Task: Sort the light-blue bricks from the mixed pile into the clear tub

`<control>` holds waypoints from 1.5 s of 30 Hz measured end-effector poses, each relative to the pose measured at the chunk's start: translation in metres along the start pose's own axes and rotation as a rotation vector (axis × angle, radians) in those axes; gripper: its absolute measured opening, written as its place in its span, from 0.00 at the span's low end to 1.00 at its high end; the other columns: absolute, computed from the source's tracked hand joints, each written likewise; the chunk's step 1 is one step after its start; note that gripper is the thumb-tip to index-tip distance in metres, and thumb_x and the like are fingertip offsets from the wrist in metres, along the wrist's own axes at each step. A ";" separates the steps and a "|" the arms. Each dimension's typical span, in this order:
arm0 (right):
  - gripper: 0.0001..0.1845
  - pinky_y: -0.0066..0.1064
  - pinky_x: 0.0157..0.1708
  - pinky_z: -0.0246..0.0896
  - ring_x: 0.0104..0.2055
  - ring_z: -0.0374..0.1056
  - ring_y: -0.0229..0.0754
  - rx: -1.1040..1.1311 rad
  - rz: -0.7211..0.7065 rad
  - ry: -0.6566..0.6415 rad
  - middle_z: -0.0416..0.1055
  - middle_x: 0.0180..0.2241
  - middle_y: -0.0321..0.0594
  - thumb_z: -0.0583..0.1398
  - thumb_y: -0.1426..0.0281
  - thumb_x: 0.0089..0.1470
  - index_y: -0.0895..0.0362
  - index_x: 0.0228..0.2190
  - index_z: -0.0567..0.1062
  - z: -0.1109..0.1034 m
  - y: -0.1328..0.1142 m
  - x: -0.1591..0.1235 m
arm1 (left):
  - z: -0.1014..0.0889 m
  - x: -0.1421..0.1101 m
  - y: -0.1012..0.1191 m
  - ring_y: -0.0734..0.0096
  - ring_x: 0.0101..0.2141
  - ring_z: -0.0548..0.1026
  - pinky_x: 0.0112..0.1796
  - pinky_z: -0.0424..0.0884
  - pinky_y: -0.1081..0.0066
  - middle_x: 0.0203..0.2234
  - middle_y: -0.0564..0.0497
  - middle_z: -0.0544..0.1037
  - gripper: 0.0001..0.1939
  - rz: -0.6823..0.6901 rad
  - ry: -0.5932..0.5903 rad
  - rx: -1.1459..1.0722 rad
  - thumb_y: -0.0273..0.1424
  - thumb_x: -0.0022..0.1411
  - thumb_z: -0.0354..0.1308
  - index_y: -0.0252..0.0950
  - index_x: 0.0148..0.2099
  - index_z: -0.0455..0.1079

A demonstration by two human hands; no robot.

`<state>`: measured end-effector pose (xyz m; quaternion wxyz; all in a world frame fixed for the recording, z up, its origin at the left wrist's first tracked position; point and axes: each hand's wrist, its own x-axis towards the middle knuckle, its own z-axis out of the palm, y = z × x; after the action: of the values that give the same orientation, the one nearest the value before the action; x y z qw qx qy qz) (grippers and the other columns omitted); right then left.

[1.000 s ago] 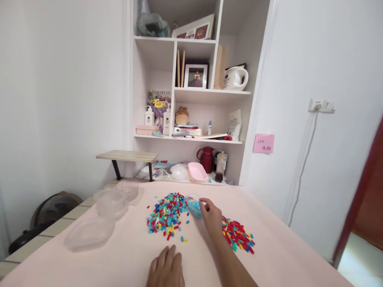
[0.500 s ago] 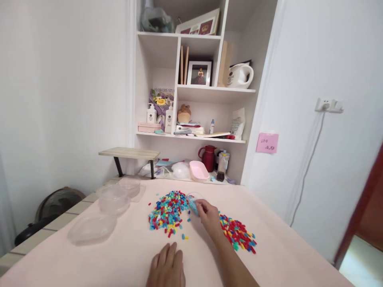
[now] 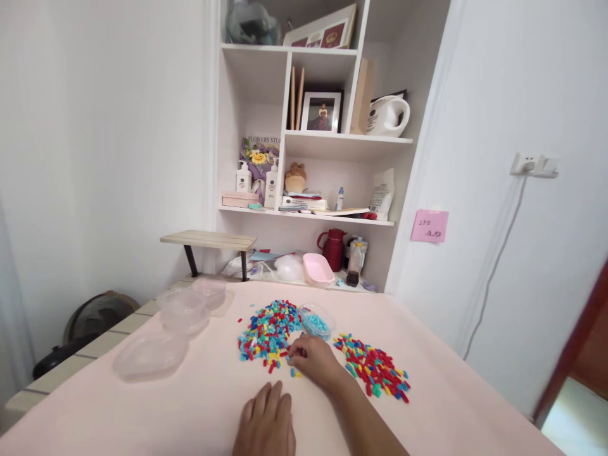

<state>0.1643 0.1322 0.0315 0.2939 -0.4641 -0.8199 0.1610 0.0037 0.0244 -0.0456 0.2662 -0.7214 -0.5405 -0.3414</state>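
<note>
Near side of bowl (image 3: pixel 332 324), right hand (image 3: pixel 313 360) bunched at edge of mixed pile (image 3: pixel 268 328); has left bowl, so light-blue pieces (image 3: pixel 315 324) inside show clearly. View poor: cannot tell whether grip pinches piece. Left hand (image 3: pixel 266 418) flat on table (image 3: pixel 190 415), grasping nothing. Right of bowl: second pile (image 3: pixel 377 367), forearm (image 3: pixel 363 415) between it and left hand. Left: clear tubs (image 3: pixel 151 358).

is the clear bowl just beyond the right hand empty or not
Not empty: light-blue pieces show inside the clear plastic bowl; how full, I cannot tell.
</note>
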 end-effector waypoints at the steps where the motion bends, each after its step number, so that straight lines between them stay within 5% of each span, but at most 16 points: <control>1: 0.07 0.27 0.35 0.58 0.35 0.71 0.40 -0.008 0.010 0.000 0.79 0.33 0.36 0.63 0.71 0.48 0.52 0.30 0.82 0.000 -0.001 0.000 | 0.000 0.000 0.000 0.65 0.48 0.74 0.47 0.63 0.62 0.46 0.53 0.80 0.15 -0.001 0.001 -0.001 0.22 0.59 0.52 0.43 0.44 0.73; 12: 0.10 0.26 0.34 0.55 0.36 0.71 0.40 -0.148 -0.007 0.010 0.79 0.34 0.37 0.58 0.77 0.49 0.54 0.27 0.79 0.010 -0.001 0.005 | -0.001 0.004 -0.001 0.67 0.45 0.75 0.44 0.63 0.64 0.43 0.57 0.81 0.13 0.001 0.105 -0.028 0.24 0.56 0.54 0.45 0.41 0.72; 21: 0.09 0.27 0.33 0.54 0.34 0.71 0.40 -0.103 0.005 0.026 0.79 0.32 0.37 0.60 0.66 0.55 0.52 0.28 0.81 0.007 -0.008 0.002 | 0.002 0.003 -0.001 0.67 0.44 0.75 0.44 0.63 0.64 0.42 0.56 0.81 0.11 0.010 0.144 -0.042 0.25 0.58 0.54 0.45 0.41 0.72; 25: 0.06 0.28 0.32 0.55 0.34 0.71 0.40 -0.113 0.006 0.033 0.79 0.31 0.36 0.61 0.70 0.51 0.52 0.29 0.80 0.010 -0.008 0.002 | 0.003 0.003 -0.001 0.67 0.44 0.75 0.44 0.63 0.64 0.41 0.57 0.82 0.11 -0.003 0.164 -0.053 0.26 0.58 0.54 0.45 0.41 0.72; 31: 0.11 0.29 0.34 0.58 0.31 0.70 0.41 0.044 -0.025 0.328 0.78 0.30 0.38 0.58 0.66 0.56 0.53 0.30 0.81 0.001 0.000 0.005 | 0.004 0.004 -0.002 0.66 0.43 0.76 0.43 0.63 0.64 0.41 0.56 0.82 0.12 0.009 0.205 -0.064 0.25 0.57 0.53 0.45 0.41 0.72; 37: 0.24 0.31 0.28 0.56 0.22 0.65 0.42 0.051 0.239 0.739 0.70 0.19 0.36 0.54 0.51 0.57 0.55 0.33 0.81 -0.023 0.025 0.002 | 0.006 0.003 0.000 0.66 0.43 0.76 0.43 0.63 0.63 0.41 0.56 0.82 0.13 0.001 0.220 -0.054 0.24 0.56 0.53 0.45 0.41 0.72; 45: 0.26 0.31 0.26 0.54 0.24 0.68 0.44 -0.008 0.359 0.741 0.73 0.20 0.38 0.53 0.49 0.55 0.53 0.33 0.82 -0.029 0.044 0.001 | 0.006 0.003 0.000 0.66 0.43 0.76 0.44 0.63 0.64 0.41 0.57 0.82 0.12 -0.005 0.215 -0.067 0.25 0.56 0.54 0.45 0.40 0.72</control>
<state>0.2115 0.1561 0.0307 0.5348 -0.6274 -0.5653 0.0284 0.0052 0.0309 -0.0469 0.2975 -0.6879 -0.4987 -0.4354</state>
